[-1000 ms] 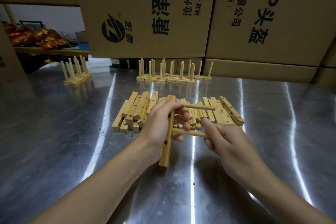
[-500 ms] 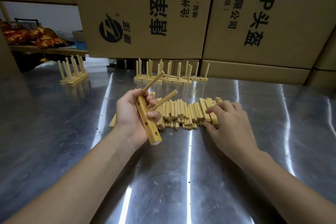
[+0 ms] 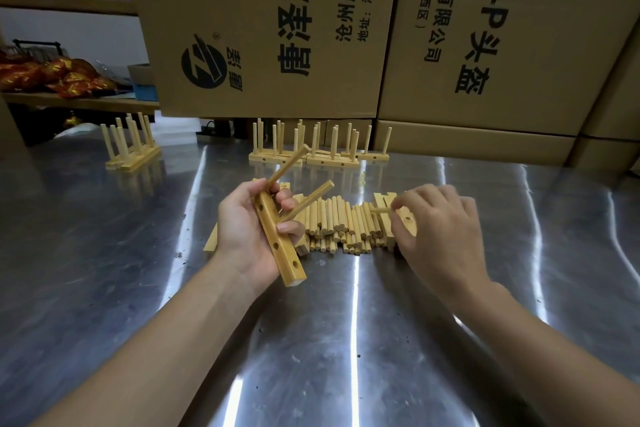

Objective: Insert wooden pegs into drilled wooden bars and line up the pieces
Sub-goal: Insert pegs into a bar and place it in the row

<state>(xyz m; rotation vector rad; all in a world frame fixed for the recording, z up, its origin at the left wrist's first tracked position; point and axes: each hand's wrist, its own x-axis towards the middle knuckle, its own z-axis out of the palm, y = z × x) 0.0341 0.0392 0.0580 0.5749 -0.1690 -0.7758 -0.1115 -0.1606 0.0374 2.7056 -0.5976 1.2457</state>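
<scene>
Left hand grips drilled bar, held tilted just left of loose peg pile. Two pegs seated in bar's far holes, open holes showing toward near end. Right hand over right end of pile, my fingertips pinching single peg. Behind pile: finished pegged bars in row, pegs upright, on steel table. Second finished set far left of pile.

Glossy scuffed metal table, pale smooth wooden pegs, matt cardboard boxes
</scene>
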